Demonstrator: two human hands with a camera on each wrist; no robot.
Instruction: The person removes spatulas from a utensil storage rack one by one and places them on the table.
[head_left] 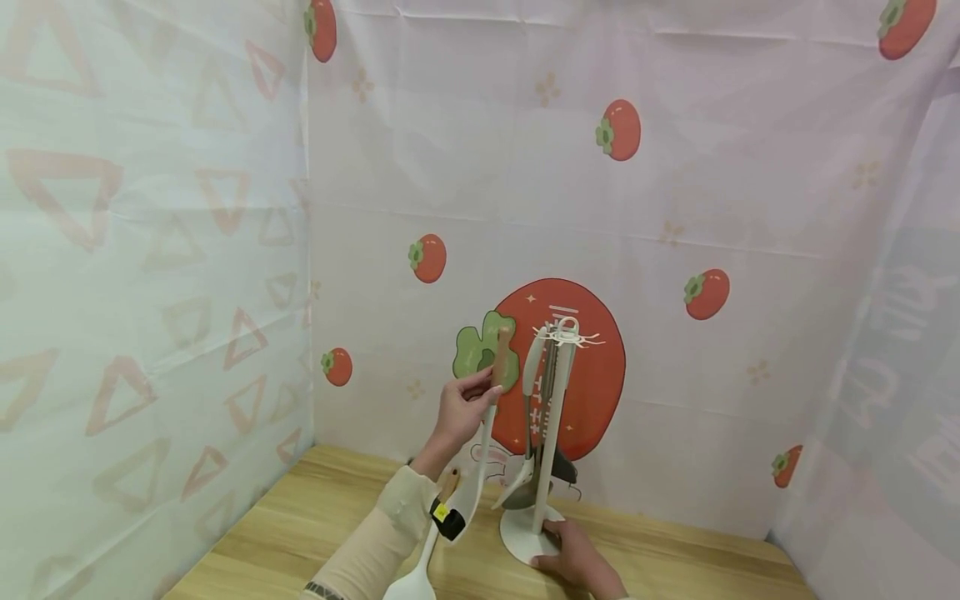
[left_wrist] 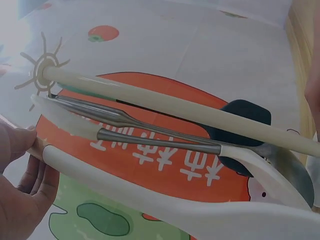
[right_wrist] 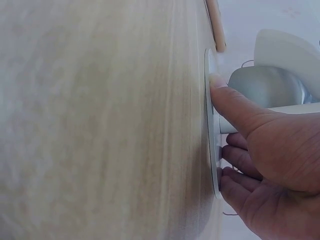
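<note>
Right hand [head_left: 573,557] presses flat on stand base [head_left: 525,537].
Left hand [head_left: 465,408] grips spatula [head_left: 480,450]; a snag could tip the stand.

A utensil stand [head_left: 546,467] rises right of centre in the lower half of the head view, its round base [head_left: 525,537] on the bench [head_left: 300,525]. Utensils hang from its top hooks [head_left: 567,337], close along the pole. The right hand [head_left: 573,558] rests on the base at the bottom edge. Left of the stand, the left hand [head_left: 465,408] holds a spatula [head_left: 474,467] upright by its handle. Another utensil [head_left: 412,579], possibly a spoon, lies on the bench below. A curtain [head_left: 675,208] hangs behind.
</note>
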